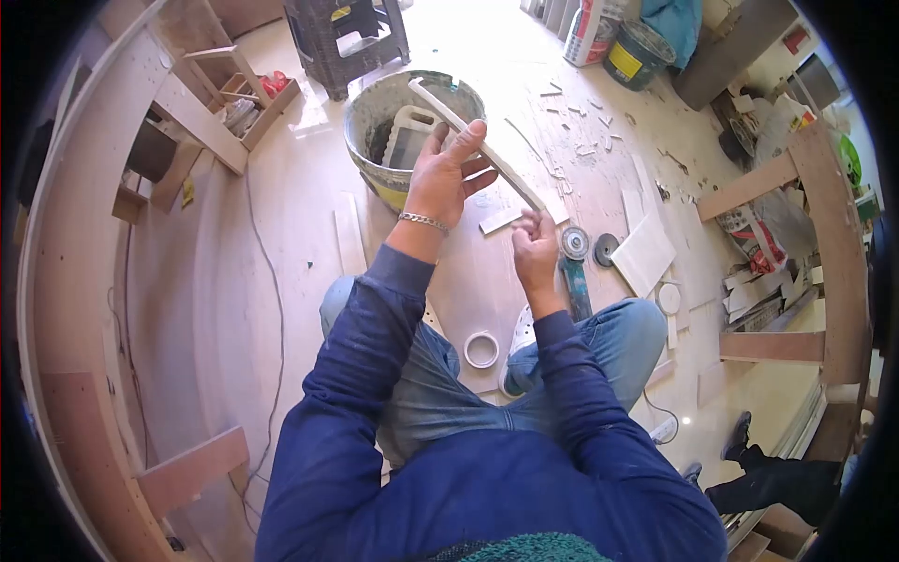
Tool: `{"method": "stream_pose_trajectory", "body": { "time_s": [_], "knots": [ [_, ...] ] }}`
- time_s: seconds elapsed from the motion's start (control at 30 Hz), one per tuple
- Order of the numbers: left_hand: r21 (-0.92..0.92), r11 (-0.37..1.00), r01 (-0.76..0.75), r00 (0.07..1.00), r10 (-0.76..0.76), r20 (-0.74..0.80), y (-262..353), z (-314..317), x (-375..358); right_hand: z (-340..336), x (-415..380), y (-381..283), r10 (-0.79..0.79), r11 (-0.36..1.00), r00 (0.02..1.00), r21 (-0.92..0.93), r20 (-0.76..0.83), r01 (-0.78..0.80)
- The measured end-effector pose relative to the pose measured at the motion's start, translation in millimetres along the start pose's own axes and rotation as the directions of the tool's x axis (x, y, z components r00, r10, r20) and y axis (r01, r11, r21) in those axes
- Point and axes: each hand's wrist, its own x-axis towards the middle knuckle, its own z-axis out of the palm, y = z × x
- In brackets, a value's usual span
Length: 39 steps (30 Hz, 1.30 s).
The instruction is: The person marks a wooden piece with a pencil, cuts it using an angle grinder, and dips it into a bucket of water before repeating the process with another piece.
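A long, narrow pale strip (513,176) slants in front of me, over the edge of a dirty bucket (375,178). My left hand (449,178) is closed round its middle, thumb on top. At the strip's lower end my right hand (536,245) has its fingers curled; whether they grip the end is hard to tell. Inside the bucket stands a whitish plastic container (407,140). An angle grinder (575,272) lies just right of my right hand, beside a dark disc (606,249). A short pale piece (501,220) rests on the floor between my hands.
Square tile (644,255) lies right of the grinder, and a tape roll (480,350) between my feet. Offcuts (585,148) litter the floor ahead. A black stool (346,42) stands behind the bucket. Wooden frames flank both sides. Another person's legs (777,482) show at lower right.
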Motion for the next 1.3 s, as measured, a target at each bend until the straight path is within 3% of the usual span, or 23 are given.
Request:
{"method": "stream_pose_trajectory", "body": {
  "time_s": [0.07,0.13,0.17,0.23,0.33,0.4,0.47,0.53,0.6,0.63,0.7,0.73,0.8,0.83,0.9,1.03,1.1,1.13,1.2,1.23,1.27,1.3],
  "knots": [
    [0.007,1.0,-0.018,1.0,0.018,0.009,4.2,-4.3,3.7,1.0,-10.8,41.4,0.155,0.9,0.988,-0.412,-0.003,-0.142],
    [0.015,0.999,-0.037,0.999,0.036,0.011,10.0,-6.6,5.3,4.5,-25.2,93.1,0.315,0.79,0.947,-0.571,0.065,-0.224],
    [-0.001,0.999,-0.051,0.998,0.051,-0.03,13.2,-5.0,4.4,6.0,-33.8,117.0,0.322,0.789,0.944,-0.571,0.074,-0.225],
    [-0.018,0.998,-0.059,0.993,0.056,-0.1,19.1,-7.8,3.5,7.5,-54.6,152.3,0.508,0.663,0.829,-0.721,0.235,-0.202],
    [-0.018,0.992,-0.123,0.982,0.119,-0.147,27.5,-26.5,14.1,20.0,-82.4,189.0,0.573,0.628,0.742,-0.769,0.348,-0.124],
    [-0.078,0.981,-0.18,0.973,0.165,-0.161,35.7,-41.0,20.4,37.5,-94.1,199.2,0.603,0.656,0.71,-0.732,0.364,-0.182],
    [-0.13,0.982,-0.137,0.98,0.114,-0.166,44.8,-53.9,25.0,62.6,-99.4,200.2,0.532,0.688,0.741,-0.719,0.409,-0.097],
    [-0.175,0.979,-0.106,0.985,0.079,-0.156,50.5,-55.3,28.6,89.2,-98.4,196.3,0.561,0.693,0.705,-0.712,0.433,-0.115],
    [-0.072,0.968,-0.24,0.928,0.208,-0.308,48.3,-45.5,26.4,118.1,-91.6,191.2,0.504,0.688,0.764,-0.723,0.404,-0.071],
    [-0.04,0.973,-0.229,0.929,0.206,-0.307,45.8,-45.3,29.9,128.8,-91.0,197.8,0.497,0.702,0.761,-0.709,0.417,-0.07],
    [-0.026,0.981,-0.192,0.929,0.173,-0.326,42.1,-46.5,34.7,147.7,-88.8,208.5,0.287,0.673,0.747,-0.681,0.6,0.289],
    [-0.034,0.988,-0.149,0.933,0.129,-0.336,41.4,-44.9,37.5,155.7,-81.0,208.7,0.269,0.684,0.749,-0.667,0.606,0.294],
    [-0.014,0.991,-0.134,0.933,0.121,-0.339,40.2,-42.7,40.7,163.0,-69.7,206.9,0.442,0.557,0.584,-0.719,0.681,0.416],
    [-0.028,0.993,-0.119,0.939,0.103,-0.328,38.5,-43.2,44.4,163.4,-66.0,206.8,0.43,0.561,0.594,-0.717,0.68,0.414],
    [-0.039,0.994,-0.107,0.951,0.091,-0.294,39.2,-40.3,47.0,160.2,-60.9,204.1,0.376,0.478,0.509,-0.632,0.775,0.61],
    [-0.074,0.987,-0.145,0.954,0.12,-0.276,37.8,-35.0,52.0,142.5,-56.3,206.0,0.33,0.488,0.515,-0.61,0.791,0.624],
    [-0.107,0.979,-0.172,0.96,0.142,-0.242,33.6,-35.9,59.6,129.7,-62.5,235.3,0.32,0.633,0.675,-0.68,0.665,0.37],
    [-0.143,0.972,-0.188,0.963,0.154,-0.22,30.2,-36.3,64.1,120.4,-57.1,232.6,0.316,0.624,0.69,-0.69,0.651,0.366],
    [-0.169,0.97,-0.173,0.972,0.14,-0.19,24.3,-36.0,69.6,97.9,-42.2,225.3,0.428,0.67,0.754,-0.735,0.498,0.106],
    [-0.214,0.957,-0.196,0.973,0.164,-0.161,22.7,-32.0,70.7,85.1,-26.6,210.0,0.417,0.661,0.775,-0.744,0.475,0.1],
    [-0.259,0.941,-0.216,0.973,0.187,-0.133,20.6,-27.7,71.5,70.1,-7.6,194.6,0.553,0.73,0.759,-0.639,0.344,-0.243],
    [-0.286,0.927,-0.244,0.969,0.217,-0.121,17.6,-23.4,72.4,54.0,11.9,173.1,0.686,0.708,0.684,-0.442,0.248,-0.55]
  ]
}}
